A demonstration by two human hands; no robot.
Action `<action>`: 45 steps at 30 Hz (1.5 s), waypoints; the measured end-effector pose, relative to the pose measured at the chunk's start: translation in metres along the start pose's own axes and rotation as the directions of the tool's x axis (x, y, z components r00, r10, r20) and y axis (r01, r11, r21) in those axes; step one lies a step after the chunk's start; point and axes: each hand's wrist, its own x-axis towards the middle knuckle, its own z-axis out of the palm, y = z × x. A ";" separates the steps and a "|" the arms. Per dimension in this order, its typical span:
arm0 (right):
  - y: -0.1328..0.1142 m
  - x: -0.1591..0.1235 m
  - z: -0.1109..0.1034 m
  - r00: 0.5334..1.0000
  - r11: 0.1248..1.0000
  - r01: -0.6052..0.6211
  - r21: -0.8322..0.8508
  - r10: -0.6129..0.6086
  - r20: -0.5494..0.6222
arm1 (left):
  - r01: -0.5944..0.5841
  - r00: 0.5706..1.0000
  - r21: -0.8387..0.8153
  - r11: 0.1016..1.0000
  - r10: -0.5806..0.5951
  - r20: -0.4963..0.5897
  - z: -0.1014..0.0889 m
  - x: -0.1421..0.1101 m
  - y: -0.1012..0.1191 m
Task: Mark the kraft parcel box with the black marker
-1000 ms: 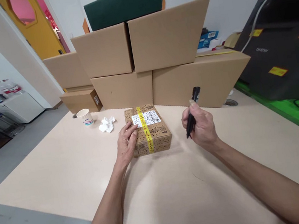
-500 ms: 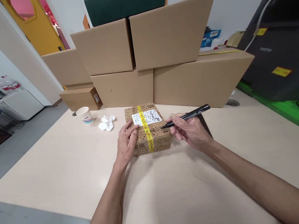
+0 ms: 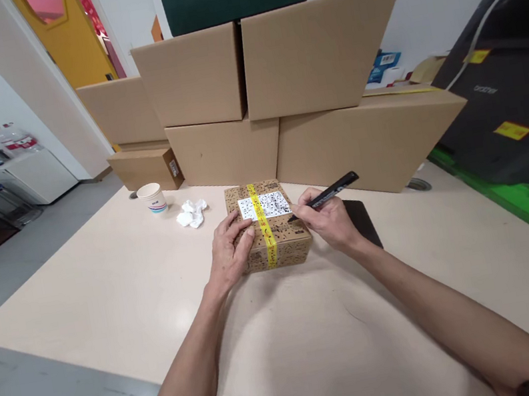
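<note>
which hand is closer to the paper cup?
Left. The left hand rests on the small box's left side, with the paper cup further left and behind it; the right hand, holding the marker, is beyond the box.

The black machine (image 3: 501,70) at the right bears a pale brand word that seems to read "brother". The print on the white label (image 3: 264,205) of the small box (image 3: 274,237) is too small to read.
</note>
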 end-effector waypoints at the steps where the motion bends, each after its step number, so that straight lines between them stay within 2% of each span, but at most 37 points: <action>1: 0.001 0.001 0.001 1.000 1.000 0.005 -0.030 -0.005 0.001 | 0.002 1.000 0.007 1.000 -0.002 0.002 0.000 0.000 0.001; 4: 0.003 0.001 0.004 1.000 0.995 0.006 -0.099 -0.007 -0.007 | 0.006 1.000 0.013 1.000 -0.006 0.005 0.000 -0.001 0.003; 8: 0.004 -0.003 0.011 0.995 0.985 -0.004 -0.170 -0.012 -0.094 | -0.002 1.000 0.011 1.000 0.002 0.003 0.001 -0.001 0.003; 11: 0.007 -0.006 0.013 0.983 0.992 0.009 -0.126 -0.033 -0.183 | -0.005 1.000 0.004 1.000 0.005 0.002 0.002 -0.001 0.002; 14: 0.010 -0.009 0.013 0.975 0.996 0.036 -0.080 -0.053 -0.217 | -0.001 1.000 -0.005 1.000 0.001 0.007 0.002 -0.001 0.001; 18: 0.009 -0.012 0.011 0.981 0.995 0.060 -0.074 -0.073 -0.180 | 0.002 1.000 -0.007 1.000 -0.002 0.002 0.002 -0.001 0.001; 23: 0.002 -0.012 0.009 0.995 0.984 0.070 -0.165 -0.080 -0.056 | -0.004 1.000 -0.005 1.000 0.004 0.007 0.002 -0.001 0.000; 28: -0.002 -0.013 0.008 0.991 0.990 0.082 -0.110 -0.093 -0.094 | -0.003 1.000 -0.001 1.000 0.003 -0.001 0.002 0.000 0.000; 33: -0.005 -0.016 0.008 0.995 0.983 0.092 -0.156 -0.095 -0.007 | 0.001 1.000 0.002 1.000 -0.001 0.008 0.002 0.000 0.001; 38: -0.006 -0.016 0.007 0.994 0.993 0.082 -0.080 -0.087 -0.065 | 0.012 1.000 -0.009 1.000 -0.012 0.004 0.002 -0.001 0.001; 43: -0.009 -0.015 0.003 0.995 0.989 0.073 -0.130 -0.063 0.080 | 0.005 1.000 0.003 1.000 -0.005 0.000 0.003 0.000 0.000; 45: -0.008 -0.014 0.002 0.994 0.991 0.063 -0.118 -0.052 0.091 | 0.001 1.000 0.004 1.000 -0.001 0.000 0.003 0.000 0.000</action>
